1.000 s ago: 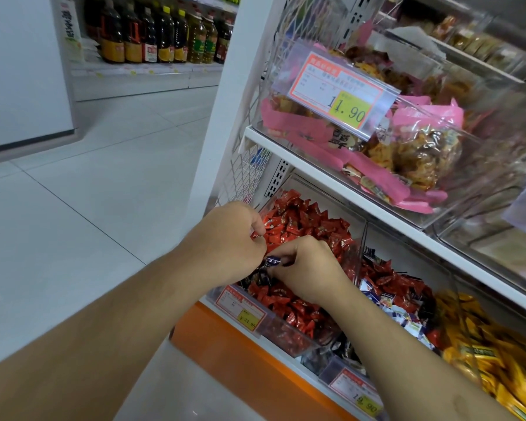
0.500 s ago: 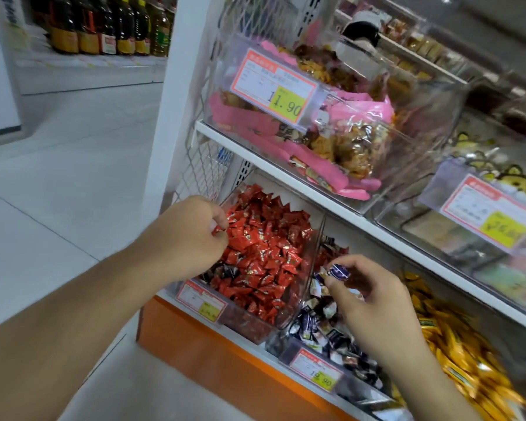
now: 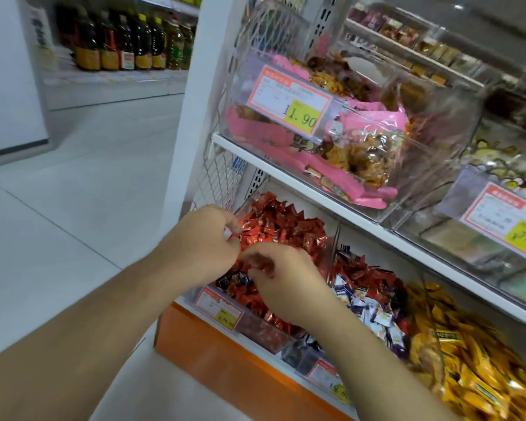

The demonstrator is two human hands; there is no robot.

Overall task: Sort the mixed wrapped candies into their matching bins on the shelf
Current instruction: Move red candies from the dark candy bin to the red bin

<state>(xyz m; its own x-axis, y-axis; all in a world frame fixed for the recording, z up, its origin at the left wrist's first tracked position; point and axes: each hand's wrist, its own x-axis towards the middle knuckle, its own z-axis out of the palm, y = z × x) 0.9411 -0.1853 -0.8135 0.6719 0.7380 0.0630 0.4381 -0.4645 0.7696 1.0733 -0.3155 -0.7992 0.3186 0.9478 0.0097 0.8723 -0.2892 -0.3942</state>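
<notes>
A clear bin on the low shelf is heaped with red wrapped candies; a few dark-wrapped candies lie near its front. My left hand hovers over the bin's left side, fingers curled, pinching red candies at its fingertips. Touching it on the right, my right hand reaches down into the red heap with bent, blurred fingers; what they hold is hidden. The neighbouring bin holds mixed blue-white candies and red ones. Yellow candies fill the bin further right.
On the shelf above stands a clear bin of pink snack packs with an 11.90 price tag. An orange plinth runs below the low shelf. White tiled floor lies left, with oil bottles on a far shelf.
My right hand, which held a blue candy over the middle bin half a second ago, has swung back left into the red bin beside my left hand. The view shifted left.
</notes>
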